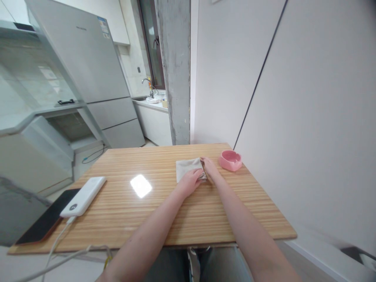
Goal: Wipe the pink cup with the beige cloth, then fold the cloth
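A small light-beige square of cloth (185, 167) lies flat near the far middle of the table; whether it is a folded cloth or a pouch, I cannot tell. Over its lower right part is my left hand (191, 181), its fingers bent together and gripping the fabric near the right edge. My right hand (208, 166) pinches the cloth at its upper right corner. A thin dark line runs along that right edge, between the two hands. The fingertips are small and partly hidden.
A pink ashtray-like dish (230, 160) stands right of my right hand, by the wall. On the left, a white power bank (84, 197) with a cable (58, 237) rests partly on a dark flat pad (47, 217). The wood-grain table (141, 219) ends near my lap.
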`<state>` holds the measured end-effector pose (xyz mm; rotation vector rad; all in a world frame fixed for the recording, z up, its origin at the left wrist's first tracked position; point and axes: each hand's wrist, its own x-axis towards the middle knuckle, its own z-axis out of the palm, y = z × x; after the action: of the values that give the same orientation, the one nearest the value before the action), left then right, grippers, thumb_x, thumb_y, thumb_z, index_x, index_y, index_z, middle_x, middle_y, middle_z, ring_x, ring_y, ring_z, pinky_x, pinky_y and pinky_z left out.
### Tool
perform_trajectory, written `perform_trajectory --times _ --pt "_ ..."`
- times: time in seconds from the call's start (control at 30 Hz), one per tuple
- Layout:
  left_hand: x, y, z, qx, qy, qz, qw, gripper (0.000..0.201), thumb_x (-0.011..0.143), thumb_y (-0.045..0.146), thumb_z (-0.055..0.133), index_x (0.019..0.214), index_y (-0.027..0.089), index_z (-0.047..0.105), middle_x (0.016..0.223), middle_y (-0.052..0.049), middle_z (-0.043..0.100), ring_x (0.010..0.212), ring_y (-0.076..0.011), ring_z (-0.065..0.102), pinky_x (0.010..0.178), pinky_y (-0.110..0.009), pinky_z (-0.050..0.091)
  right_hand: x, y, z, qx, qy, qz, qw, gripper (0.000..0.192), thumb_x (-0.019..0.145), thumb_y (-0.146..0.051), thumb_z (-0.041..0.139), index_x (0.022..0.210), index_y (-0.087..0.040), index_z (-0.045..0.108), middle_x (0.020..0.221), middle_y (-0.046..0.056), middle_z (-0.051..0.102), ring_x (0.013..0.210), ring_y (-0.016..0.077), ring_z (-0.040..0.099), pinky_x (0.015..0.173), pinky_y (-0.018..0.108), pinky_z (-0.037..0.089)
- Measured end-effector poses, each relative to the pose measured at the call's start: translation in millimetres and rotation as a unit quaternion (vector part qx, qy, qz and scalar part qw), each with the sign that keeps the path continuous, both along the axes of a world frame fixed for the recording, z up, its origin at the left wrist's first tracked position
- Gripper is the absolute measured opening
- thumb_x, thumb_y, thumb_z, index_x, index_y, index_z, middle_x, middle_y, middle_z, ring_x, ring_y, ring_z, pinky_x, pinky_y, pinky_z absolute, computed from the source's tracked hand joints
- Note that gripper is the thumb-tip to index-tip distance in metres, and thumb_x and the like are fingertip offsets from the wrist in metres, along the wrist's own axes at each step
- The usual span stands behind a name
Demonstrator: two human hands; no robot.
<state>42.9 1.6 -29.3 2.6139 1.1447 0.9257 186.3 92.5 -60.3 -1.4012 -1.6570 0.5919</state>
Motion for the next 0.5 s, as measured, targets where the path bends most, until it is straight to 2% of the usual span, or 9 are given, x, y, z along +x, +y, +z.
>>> perform_trajectory --times 0.07,0.17,0.27,0.37,0.5 --pt "-7.8 -0.2 6.6 -0.012 -0.015 0.016 1.000 0.036 0.085 0.029 0.049 0.119 0.018 0.050 0.118 -0.010 0.059 0.108 -0.0198 0.055 0.093 -0.034 0.045 1.7 -4.7 3.9 -0.005 -0.012 -0.012 1.000 0.036 0.080 -0.019 0.042 0.111 -0.013 0.059 0.110 0.011 0.064 0.104 0.0183 0.058 0.093 0.033 0.043" --pt "-27.6 5.6 13.4 -0.022 -0.044 0.118 0.992 0.035 0.091 0.026 0.034 0.121 0.018 0.050 0.121 -0.010 0.058 0.115 -0.0184 0.051 0.100 -0.035 0.039 -3.2 -17.4 12.9 0.043 -0.061 -0.026 0.997 0.040 0.078 -0.019 0.047 0.117 -0.013 0.055 0.120 0.013 0.057 0.115 0.0209 0.050 0.102 0.037 0.035" --pt "-46.2 15.5 7.6 -0.079 0.027 0.199 0.976 0.041 0.089 0.026 0.036 0.129 0.017 0.044 0.137 -0.013 0.045 0.129 -0.0241 0.037 0.107 -0.047 0.027 -19.1 -32.4 19.7 0.117 -0.131 0.038 0.984 0.041 0.085 -0.022 0.041 0.124 -0.015 0.050 0.128 0.012 0.052 0.122 0.0193 0.044 0.105 0.037 0.031" --pt "-54.1 21.7 -3.4 -0.134 0.105 0.201 0.965 0.047 0.088 0.031 0.039 0.133 0.019 0.040 0.145 -0.013 0.033 0.136 -0.0291 0.024 0.107 -0.056 0.018 -36.5 -46.7 22.3 0.109 -0.220 0.130 0.961 0.043 0.087 -0.024 0.041 0.128 -0.012 0.047 0.134 0.015 0.046 0.127 0.0211 0.038 0.107 0.039 0.028" --pt "-55.3 25.6 -6.9 -0.130 0.073 0.220 0.964 0.043 0.090 0.023 0.030 0.131 0.020 0.043 0.141 -0.012 0.040 0.132 -0.0239 0.033 0.107 -0.054 0.021 -48.7 -69.8 29.8 0.092 -0.305 0.162 0.934 0.047 0.086 -0.026 0.045 0.130 -0.011 0.045 0.138 0.015 0.043 0.132 0.0256 0.030 0.109 0.045 0.020"
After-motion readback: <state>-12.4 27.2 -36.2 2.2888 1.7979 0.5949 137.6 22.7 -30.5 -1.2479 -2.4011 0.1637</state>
